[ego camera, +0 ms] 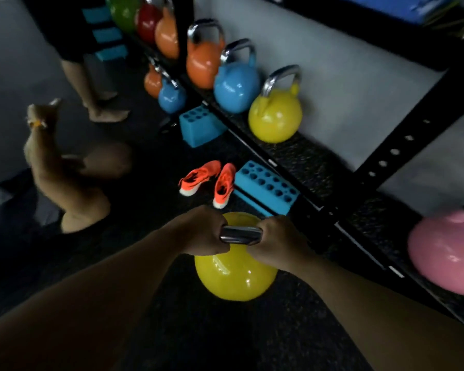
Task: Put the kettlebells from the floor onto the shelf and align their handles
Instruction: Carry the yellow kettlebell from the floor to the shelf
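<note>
A: Largest item first?

B: Shelf (314, 167), black frame with a speckled deck, running from upper left to lower right of the frame. On it, in a row: orange kettlebell (201, 64), blue kettlebell (236, 87), yellow kettlebell on the shelf (275, 119), all upright with steel handles. At the right edge, a pink kettlebell (445, 253), handle mostly out of view.

A: And the piece being handled?

B: Held yellow kettlebell (235, 279), lower centre, in front of the shelf and over the dark floor (156, 199). Whether it touches the floor or is just clear of it, I cannot tell.

A: Hands?

B: Left hand (201, 231) and right hand (276, 242) are both wrapped closed on its steel handle (240, 235), one at each end, bar showing between them.

A: Smaller entries?

B: Two blue perforated blocks (265, 186) on the floor by the shelf edge; a pair of orange shoes (208, 183) just beside the nearer block. Another person's bare legs, upper left.

A: Step in hand?

B: My judgement: the lift of this bell toward the shelf. Next calls for carrying it up and right into the open deck between the yellow and pink bells, then turning the handle to match the row. It looks heavy; two hands are sensible.
</note>
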Motion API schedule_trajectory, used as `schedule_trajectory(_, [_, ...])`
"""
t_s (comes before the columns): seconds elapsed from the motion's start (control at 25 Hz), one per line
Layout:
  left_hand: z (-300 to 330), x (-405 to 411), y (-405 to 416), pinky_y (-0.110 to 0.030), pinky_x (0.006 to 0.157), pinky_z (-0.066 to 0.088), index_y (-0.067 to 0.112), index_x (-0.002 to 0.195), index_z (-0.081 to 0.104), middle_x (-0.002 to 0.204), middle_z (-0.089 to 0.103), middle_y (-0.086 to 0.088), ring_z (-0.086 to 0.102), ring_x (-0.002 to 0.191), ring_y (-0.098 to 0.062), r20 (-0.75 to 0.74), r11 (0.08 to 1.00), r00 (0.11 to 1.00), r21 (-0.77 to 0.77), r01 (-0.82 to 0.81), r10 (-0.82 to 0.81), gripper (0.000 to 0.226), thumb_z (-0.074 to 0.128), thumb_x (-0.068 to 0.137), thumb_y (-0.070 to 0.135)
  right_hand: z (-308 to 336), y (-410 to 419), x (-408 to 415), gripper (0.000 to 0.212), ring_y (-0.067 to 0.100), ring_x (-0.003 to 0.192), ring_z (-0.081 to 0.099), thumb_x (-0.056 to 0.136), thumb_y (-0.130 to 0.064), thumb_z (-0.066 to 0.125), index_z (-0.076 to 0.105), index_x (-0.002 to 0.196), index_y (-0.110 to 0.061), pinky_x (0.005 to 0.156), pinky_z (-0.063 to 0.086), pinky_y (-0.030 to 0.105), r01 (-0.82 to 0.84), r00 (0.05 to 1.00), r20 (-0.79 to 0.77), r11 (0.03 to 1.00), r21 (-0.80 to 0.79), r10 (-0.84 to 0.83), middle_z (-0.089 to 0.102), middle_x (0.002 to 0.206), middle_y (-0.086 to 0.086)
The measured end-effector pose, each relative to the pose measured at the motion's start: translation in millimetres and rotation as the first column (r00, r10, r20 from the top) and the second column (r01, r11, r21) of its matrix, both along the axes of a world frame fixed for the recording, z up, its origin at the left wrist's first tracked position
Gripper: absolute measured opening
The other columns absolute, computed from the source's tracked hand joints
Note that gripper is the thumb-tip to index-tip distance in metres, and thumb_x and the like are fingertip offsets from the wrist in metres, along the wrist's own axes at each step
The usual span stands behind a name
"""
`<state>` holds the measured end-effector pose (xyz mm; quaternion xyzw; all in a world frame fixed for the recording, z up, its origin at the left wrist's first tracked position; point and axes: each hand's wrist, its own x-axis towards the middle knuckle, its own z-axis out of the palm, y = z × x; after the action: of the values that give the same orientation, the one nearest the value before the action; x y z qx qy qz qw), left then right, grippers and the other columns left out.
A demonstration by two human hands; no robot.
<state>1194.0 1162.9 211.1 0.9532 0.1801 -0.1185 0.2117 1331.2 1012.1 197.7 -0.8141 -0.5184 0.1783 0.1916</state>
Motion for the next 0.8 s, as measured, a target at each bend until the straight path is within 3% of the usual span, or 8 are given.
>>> schedule_trajectory(0.08, [7,60,12,-0.032,0.049,0.041,0.012,0.073,0.065,0.068,0.064,-0.005,0.062,0.064,-0.022,0.032,0.996,0.996,0.041,0.081,-0.082,0.025,0.073,0.075,0.036,9,4,51,0.038,0.017,0.042,0.049,0.057,-0.031,0.069,0.033,0.045,-0.022,0.035,0.020,0.020,0.066,0.995,0.067,0.997,0.035,-0.069,0.032,0.039,-0.006])
schedule_trajectory(0.16, [12,117,30,-0.028,0.042,0.035,0.012,0.072,0.067,0.067,0.062,-0.004,0.062,0.065,-0.023,0.062,0.985,0.986,0.081,0.150,-0.155,0.026,0.073,0.075,0.038,16,14,97,0.028,0.021,0.051,0.059,0.057,-0.030,0.067,0.044,0.052,-0.017,0.041,0.027,0.019,0.148,0.981,0.118,0.988,0.043,-0.152,0.037,0.043,-0.005])
schedule_trajectory(0.24, [14,179,54,-0.019,0.040,0.027,0.018,0.058,0.054,0.057,0.052,0.002,0.062,0.063,-0.021,0.108,0.976,0.972,0.092,0.200,-0.209,0.029,0.072,0.071,0.037,19,29,144,0.018,0.020,0.051,0.061,0.055,-0.028,0.064,0.062,0.068,-0.017,0.042,0.029,0.014,0.247,0.957,0.123,0.961,0.125,-0.262,0.047,0.045,0.000])
schedule_trajectory(0.32, [16,236,79,-0.023,0.046,0.034,0.019,0.055,0.046,0.053,0.048,0.002,0.063,0.062,-0.024,0.153,0.961,0.949,0.052,0.271,-0.276,0.031,0.071,0.068,0.034,21,45,186,0.031,0.023,0.051,0.063,0.053,-0.027,0.064,0.067,0.083,-0.021,0.045,0.031,0.013,0.316,0.921,0.174,0.929,0.194,-0.350,0.061,0.051,0.006])
schedule_trajectory(0.48, [22,324,113,-0.029,0.051,0.040,0.015,0.066,0.060,0.059,0.057,0.000,0.062,0.064,-0.022,0.119,0.915,0.907,0.081,0.396,-0.403,0.023,0.068,0.067,0.037,22,74,243,0.023,0.036,0.060,0.066,0.055,-0.028,0.060,0.067,0.069,-0.011,0.051,0.042,0.028,0.436,0.838,0.267,0.878,0.198,-0.477,0.067,0.061,0.015])
schedule_trajectory(0.6, [23,382,133,-0.028,0.051,0.037,0.014,0.071,0.066,0.064,0.063,-0.001,0.059,0.063,-0.018,0.162,0.878,0.864,0.144,0.456,-0.476,0.022,0.067,0.066,0.036,19,91,283,0.026,0.039,0.076,0.067,0.063,-0.030,0.059,0.071,0.076,-0.010,0.060,0.049,0.033,0.559,0.774,0.249,0.813,0.163,-0.582,0.071,0.075,0.017])
schedule_trajectory(0.8, [13,444,141,-0.027,0.051,0.035,0.023,0.071,0.059,0.066,0.063,-0.002,0.060,0.064,-0.019,0.167,0.832,0.816,0.166,0.530,-0.553,0.015,0.063,0.063,0.035,10,97,321,0.021,0.035,0.075,0.065,0.069,-0.021,0.063,0.072,0.086,-0.013,0.059,0.037,0.021,0.668,0.716,0.122,0.726,0.164,-0.687,0.069,0.075,0.013])
